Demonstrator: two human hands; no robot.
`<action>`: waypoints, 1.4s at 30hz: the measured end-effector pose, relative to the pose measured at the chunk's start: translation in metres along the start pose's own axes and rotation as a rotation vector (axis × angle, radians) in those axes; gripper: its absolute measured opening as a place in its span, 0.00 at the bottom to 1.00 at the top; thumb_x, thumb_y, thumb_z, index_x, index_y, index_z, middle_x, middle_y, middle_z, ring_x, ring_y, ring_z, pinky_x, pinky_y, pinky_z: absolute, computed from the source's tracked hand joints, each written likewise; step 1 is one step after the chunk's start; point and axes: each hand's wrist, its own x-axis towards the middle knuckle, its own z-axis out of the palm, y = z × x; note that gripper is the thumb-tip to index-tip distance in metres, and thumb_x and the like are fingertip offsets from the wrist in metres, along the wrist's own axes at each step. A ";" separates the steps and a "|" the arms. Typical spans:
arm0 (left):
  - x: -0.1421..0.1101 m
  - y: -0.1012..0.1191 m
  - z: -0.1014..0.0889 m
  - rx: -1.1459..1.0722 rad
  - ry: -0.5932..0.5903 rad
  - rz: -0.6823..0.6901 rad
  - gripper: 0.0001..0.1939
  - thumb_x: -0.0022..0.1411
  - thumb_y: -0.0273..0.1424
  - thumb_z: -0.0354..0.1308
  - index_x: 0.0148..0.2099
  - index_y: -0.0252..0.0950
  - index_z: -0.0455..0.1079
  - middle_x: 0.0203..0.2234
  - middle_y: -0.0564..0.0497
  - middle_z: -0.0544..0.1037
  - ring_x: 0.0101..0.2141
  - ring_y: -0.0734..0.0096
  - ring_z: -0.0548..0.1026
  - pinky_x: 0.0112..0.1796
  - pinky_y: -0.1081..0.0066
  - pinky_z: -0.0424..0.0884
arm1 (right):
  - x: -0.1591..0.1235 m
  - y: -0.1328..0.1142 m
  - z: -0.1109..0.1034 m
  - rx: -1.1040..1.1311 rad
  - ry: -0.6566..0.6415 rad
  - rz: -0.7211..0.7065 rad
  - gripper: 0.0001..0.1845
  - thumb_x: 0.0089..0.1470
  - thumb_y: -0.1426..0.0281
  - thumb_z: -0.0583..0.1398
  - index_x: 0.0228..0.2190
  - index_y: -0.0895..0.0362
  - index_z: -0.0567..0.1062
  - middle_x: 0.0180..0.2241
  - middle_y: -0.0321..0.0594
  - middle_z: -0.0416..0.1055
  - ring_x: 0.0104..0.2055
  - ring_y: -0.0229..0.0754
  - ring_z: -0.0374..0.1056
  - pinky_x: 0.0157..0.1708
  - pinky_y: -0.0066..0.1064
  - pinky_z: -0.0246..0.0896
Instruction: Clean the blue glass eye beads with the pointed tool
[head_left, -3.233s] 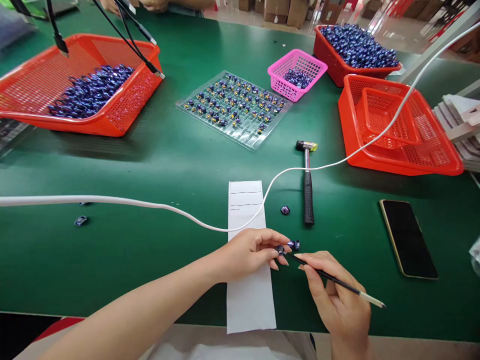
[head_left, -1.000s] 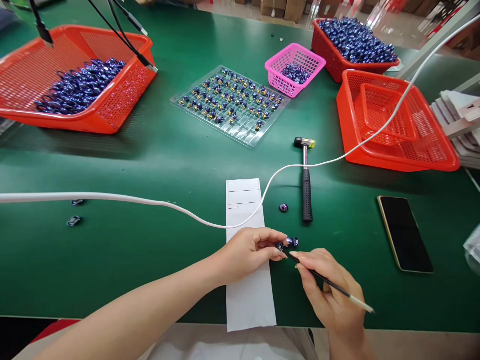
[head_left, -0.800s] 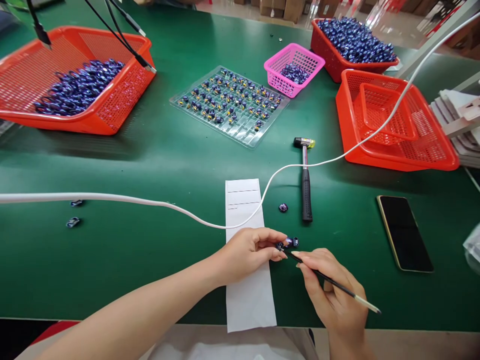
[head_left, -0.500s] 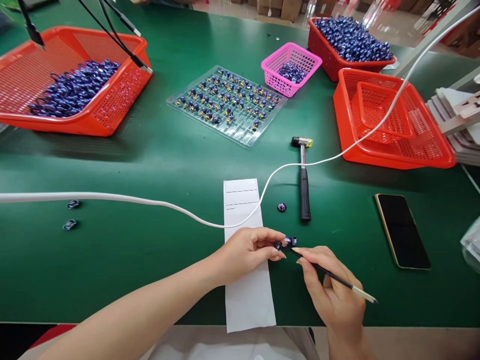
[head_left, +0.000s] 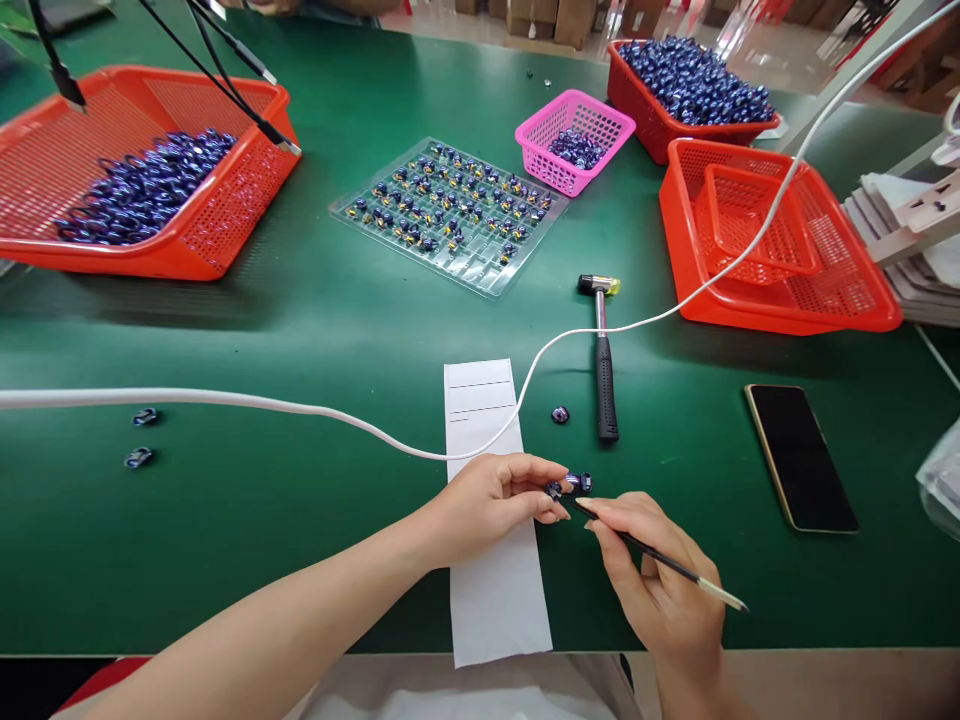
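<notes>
Between the thumb and fingers of my left hand point(head_left: 499, 505) is a small shiny blue-purple metal part point(head_left: 579, 483), partly hidden by the fingertips. My right hand point(head_left: 664, 565) pinches a thin black stick with a pale end point(head_left: 679, 568), like a slim brush or pen. Its front tip points at the metal part, close to my left fingertips; whether it touches, I cannot tell. Under my left hand lies a long strip of white paper point(head_left: 499, 610) with a few printed lines. One loose blue-purple piece point(head_left: 560, 414) rests just beyond my hands.
A rubber-headed hammer point(head_left: 606, 385) and a phone point(head_left: 801, 458) lie to the right. A white cable point(head_left: 375, 428) crosses the table. Behind are a clear tray of parts point(head_left: 487, 285), a pink basket point(head_left: 534, 160) and red baskets point(head_left: 780, 318). Two loose pieces point(head_left: 139, 457) lie left.
The stick's tip in my right hand has shifted slightly left, nearer my left fingertips. My left hand keeps its hold on the part. The whole view has moved a little.
</notes>
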 end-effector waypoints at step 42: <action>-0.144 0.022 -0.220 1.250 1.425 0.093 0.13 0.58 0.34 0.54 0.40 0.36 0.77 0.35 0.48 0.81 0.36 0.61 0.78 0.42 0.66 0.73 | -0.008 0.003 0.003 0.104 0.234 0.447 0.15 0.56 0.58 0.63 0.39 0.54 0.79 0.36 0.41 0.79 0.38 0.45 0.77 0.44 0.35 0.73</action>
